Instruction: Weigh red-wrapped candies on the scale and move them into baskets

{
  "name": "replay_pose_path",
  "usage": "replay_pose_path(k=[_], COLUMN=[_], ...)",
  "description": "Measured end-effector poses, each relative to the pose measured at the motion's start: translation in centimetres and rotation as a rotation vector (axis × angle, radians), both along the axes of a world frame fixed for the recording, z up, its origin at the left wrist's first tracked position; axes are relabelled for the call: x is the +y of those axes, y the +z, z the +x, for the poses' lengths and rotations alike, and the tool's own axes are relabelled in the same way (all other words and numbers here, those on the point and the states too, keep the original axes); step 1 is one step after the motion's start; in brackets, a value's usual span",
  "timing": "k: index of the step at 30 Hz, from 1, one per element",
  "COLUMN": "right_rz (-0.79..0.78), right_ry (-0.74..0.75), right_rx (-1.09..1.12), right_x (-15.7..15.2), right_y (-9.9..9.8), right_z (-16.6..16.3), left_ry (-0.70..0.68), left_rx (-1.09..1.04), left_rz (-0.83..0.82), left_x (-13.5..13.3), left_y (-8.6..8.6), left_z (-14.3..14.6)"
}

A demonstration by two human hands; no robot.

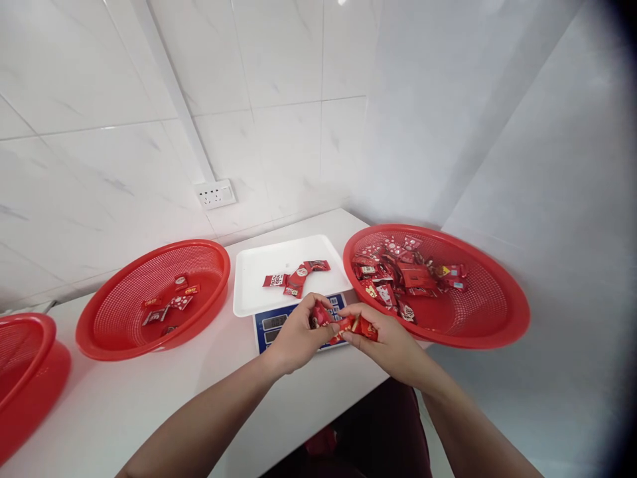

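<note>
My left hand [298, 335] and my right hand [385, 342] meet over the front of a blue-faced scale [271, 325], both closed on small red candy packets [348, 325]. The scale's white tray [249, 275] holds several red packets [296, 275]. To the right, a red mesh basket [497, 312] holds a heap of red packets [403, 272]. To the left, another red mesh basket [119, 312] contains several packets [169, 302].
A further red basket [24, 372] sits at the far left edge of the white table [149, 392]. A white wall socket [215, 194] is on the tiled wall behind. The table ends at a corner beside the right basket.
</note>
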State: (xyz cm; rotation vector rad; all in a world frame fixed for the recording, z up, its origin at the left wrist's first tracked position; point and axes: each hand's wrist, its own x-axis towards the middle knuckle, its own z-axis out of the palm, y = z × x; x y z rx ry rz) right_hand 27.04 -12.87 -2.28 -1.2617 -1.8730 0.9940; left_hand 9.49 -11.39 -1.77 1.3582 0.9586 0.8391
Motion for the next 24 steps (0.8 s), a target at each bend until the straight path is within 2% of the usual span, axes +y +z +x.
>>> replay_pose_path(k=[4,6,9,11,14,17,19,21,24], right_rz=[0.013,0.043,0.097,0.127,0.134,0.112,0.086,0.058,0.021], right_ry=[0.003,-0.057,-0.222,-0.323,-0.391,-0.41,-0.404,-0.391,-0.388], right_rx=[-0.025,-0.04,-0.044,-0.047,-0.032,0.001,0.03,0.065,0.092], right_x=[0.1,0.5,1.5,2.3,3.3,3.6,3.4,3.3,3.1], right_y=[0.0,0.1,0.0,-0.3,-0.9,-1.2,-1.2,-1.2,-1.1], right_z=[0.3,0.9,2.3,3.1,3.9,4.3,4.5,4.7,5.0], left_ry=[-0.021,0.059,0.266,0.34,0.369,0.368,0.381,0.401,0.361], left_rx=[0.031,0.11,0.374,0.462,0.538,0.591,0.596,0.578,0.537], left_rz=[0.048,0.146,0.295,0.325,0.307,0.29,0.311,0.342,0.33], left_x=[0.5,1.6,4.8,7.4,10.8,12.6,12.6,11.5,7.5], left_y=[0.3,1.1,2.5,3.1,3.2,3.0,3.2,3.6,3.5], left_z=[-0.6,-1.3,-2.7,-3.7,-4.8,-5.4,-5.5,-5.4,-5.1])
